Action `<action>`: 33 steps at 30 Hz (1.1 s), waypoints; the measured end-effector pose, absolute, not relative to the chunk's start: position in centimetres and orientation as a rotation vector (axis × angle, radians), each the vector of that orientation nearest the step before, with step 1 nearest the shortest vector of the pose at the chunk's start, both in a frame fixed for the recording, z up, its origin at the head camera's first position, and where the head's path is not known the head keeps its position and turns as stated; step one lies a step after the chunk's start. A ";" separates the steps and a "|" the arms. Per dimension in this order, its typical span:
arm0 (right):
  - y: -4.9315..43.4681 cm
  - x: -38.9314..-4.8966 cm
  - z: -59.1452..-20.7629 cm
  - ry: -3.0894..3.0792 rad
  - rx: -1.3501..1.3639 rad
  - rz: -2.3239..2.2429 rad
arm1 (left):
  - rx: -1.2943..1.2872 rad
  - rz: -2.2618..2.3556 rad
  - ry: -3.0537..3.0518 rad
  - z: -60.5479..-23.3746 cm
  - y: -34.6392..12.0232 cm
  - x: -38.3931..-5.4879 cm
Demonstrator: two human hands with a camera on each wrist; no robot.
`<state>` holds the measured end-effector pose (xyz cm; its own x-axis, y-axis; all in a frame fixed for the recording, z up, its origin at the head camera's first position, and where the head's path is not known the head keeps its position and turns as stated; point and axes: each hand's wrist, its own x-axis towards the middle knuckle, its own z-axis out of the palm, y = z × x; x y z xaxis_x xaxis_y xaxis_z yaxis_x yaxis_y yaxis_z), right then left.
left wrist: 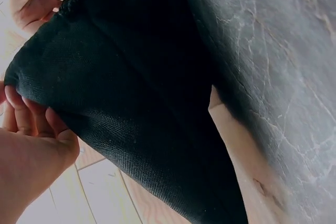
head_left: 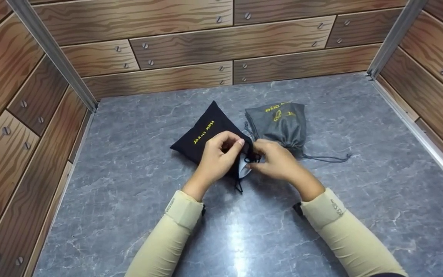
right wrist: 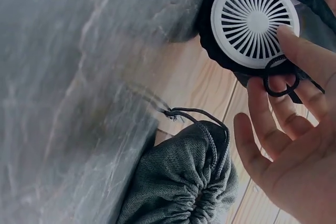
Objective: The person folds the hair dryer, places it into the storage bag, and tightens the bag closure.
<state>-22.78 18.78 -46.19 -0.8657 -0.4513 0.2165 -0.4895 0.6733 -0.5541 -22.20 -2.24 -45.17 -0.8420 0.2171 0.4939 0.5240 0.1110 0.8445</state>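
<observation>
A black drawstring bag (head_left: 215, 119) with yellow "Hair Dryer" lettering lies on the tabletop, its mouth toward the right. Inside that mouth sits a white round slotted grille (right wrist: 257, 22), apparently the end of a hair dryer; the rest is hidden by the cloth. My left hand (head_left: 219, 156) pinches the bag's rim on the near left side. At the mouth, my right hand (head_left: 279, 159) has its thumb on the grille's edge and its fingers curled against the bag's rim outside. A loop of black cord (right wrist: 282, 88) hangs over those fingers.
Just behind my right hand lies a grey drawstring bag (head_left: 283, 121) with yellow lettering, its neck gathered and its cord (head_left: 327, 158) trailing right. Wood-patterned panels (head_left: 190, 50) wall the grey marbled tabletop (head_left: 129, 184) at the back and sides.
</observation>
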 end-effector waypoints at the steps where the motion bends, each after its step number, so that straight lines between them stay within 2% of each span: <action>1: 18.8 -22.8 -46.2 -2.825 0.771 0.932 | -0.742 -1.800 -2.144 -45.2 -2.2 -22.1; 6: 18.9 -22.8 -46.2 -2.864 0.687 0.850 | -0.758 -1.743 -2.206 -45.6 -2.3 -22.0; 16: 20.2 -23.0 -46.4 -2.869 0.739 0.939 | -0.841 -1.501 -2.490 -46.7 -3.6 -21.4; 22: 21.2 -22.8 -46.7 -2.852 0.741 1.000 | -0.878 -1.326 -2.650 -46.7 -4.4 -19.8; 28: 22.3 -23.0 -46.1 -2.799 0.706 1.072 | -0.797 -0.807 -2.955 -46.5 -4.1 -16.9; 33: 22.7 -23.1 -45.8 -2.757 0.646 1.097 | -0.544 -0.382 -3.110 -47.9 -3.2 -16.0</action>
